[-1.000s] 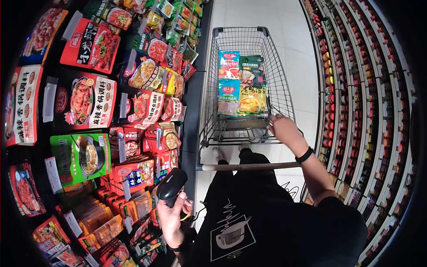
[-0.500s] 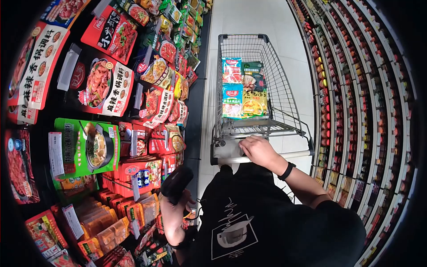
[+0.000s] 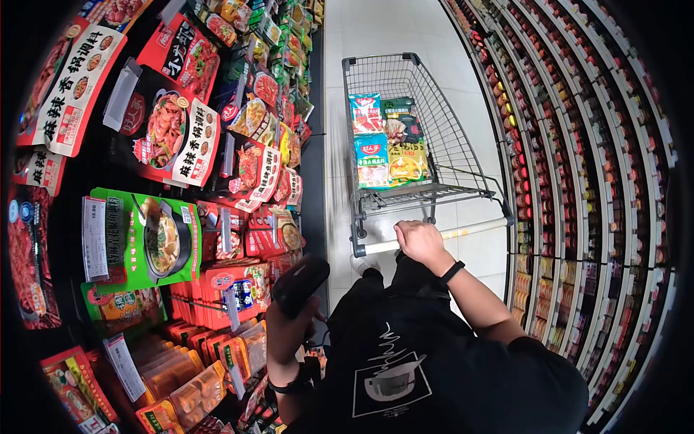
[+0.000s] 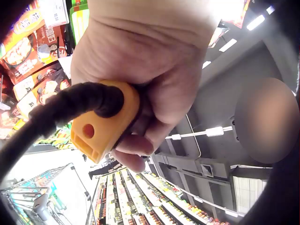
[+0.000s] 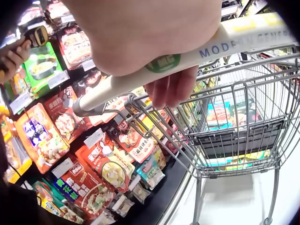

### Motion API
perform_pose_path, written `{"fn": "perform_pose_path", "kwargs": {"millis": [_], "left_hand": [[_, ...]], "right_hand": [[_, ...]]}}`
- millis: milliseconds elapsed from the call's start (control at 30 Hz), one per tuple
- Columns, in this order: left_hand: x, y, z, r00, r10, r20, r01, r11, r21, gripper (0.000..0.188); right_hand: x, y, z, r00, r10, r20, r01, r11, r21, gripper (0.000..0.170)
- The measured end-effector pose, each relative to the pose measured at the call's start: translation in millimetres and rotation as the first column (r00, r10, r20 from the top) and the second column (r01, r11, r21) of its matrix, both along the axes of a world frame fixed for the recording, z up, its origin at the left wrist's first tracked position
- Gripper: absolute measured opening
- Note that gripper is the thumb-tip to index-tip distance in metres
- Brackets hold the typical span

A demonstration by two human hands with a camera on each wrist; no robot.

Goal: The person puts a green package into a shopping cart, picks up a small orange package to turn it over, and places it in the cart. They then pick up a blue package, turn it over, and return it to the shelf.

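My left hand (image 3: 284, 334) grips a black handheld barcode scanner (image 3: 300, 285), its head raised close by the shelf of packets. In the left wrist view, the orange end of the scanner's handle (image 4: 123, 123) sticks out below the palm, with a thick black cable (image 4: 61, 107) running from it. My right hand (image 3: 422, 243) holds the pale push bar (image 3: 473, 229) of a wire shopping cart (image 3: 452, 123); in the right wrist view its fingers curl over the bar. Inside the cart lie a blue packet (image 3: 372, 160), a yellow packet (image 3: 408, 165), a dark green packet (image 3: 406, 123) and a red-and-blue packet (image 3: 366, 113).
Racks of red seasoning packets (image 3: 173, 137) line the left side, with a green packet (image 3: 155, 235) and price tags (image 3: 94, 237) jutting out. Long shelves of jars (image 3: 571, 166) run along the right. Pale floor tiles (image 3: 390, 25) stretch ahead between them.
My right hand has gone from the cart basket's near end to the push bar and now grips it. The left hand keeps the scanner, which has shifted slightly right in view.
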State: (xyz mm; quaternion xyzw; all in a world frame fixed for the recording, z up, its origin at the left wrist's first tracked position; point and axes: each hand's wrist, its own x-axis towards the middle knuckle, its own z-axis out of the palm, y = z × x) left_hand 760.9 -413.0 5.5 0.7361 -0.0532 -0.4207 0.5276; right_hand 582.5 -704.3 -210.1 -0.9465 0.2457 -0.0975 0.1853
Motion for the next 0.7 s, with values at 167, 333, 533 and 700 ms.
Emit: {"fn": "perform_pose_path", "kwargs": {"millis": [167,333,533,700], "left_hand": [[1,5,-5,0.998,-0.061,0.003,0.061,0.998,0.022,0.034],[0,6,-2,0.998,-0.063,-0.013,0.064,0.998,0.018,0.032],[5,5,-10,0.997,-0.075,0.016,0.076,0.997,-0.026,0.025],[10,-4,-7,0.997,-0.080,0.017,0.080,0.997,0.002,0.025]], "right_hand": [[1,1,1,1.000,-0.014,-0.011,0.013,1.000,-0.022,0.028],[2,1,3,0.999,-0.022,-0.027,0.021,1.000,-0.020,0.030],[3,0,-1,0.998,-0.023,-0.061,0.022,1.000,-0.005,0.031],[5,-1,2,0.993,-0.058,-0.106,0.061,0.998,0.028,0.030]]}}
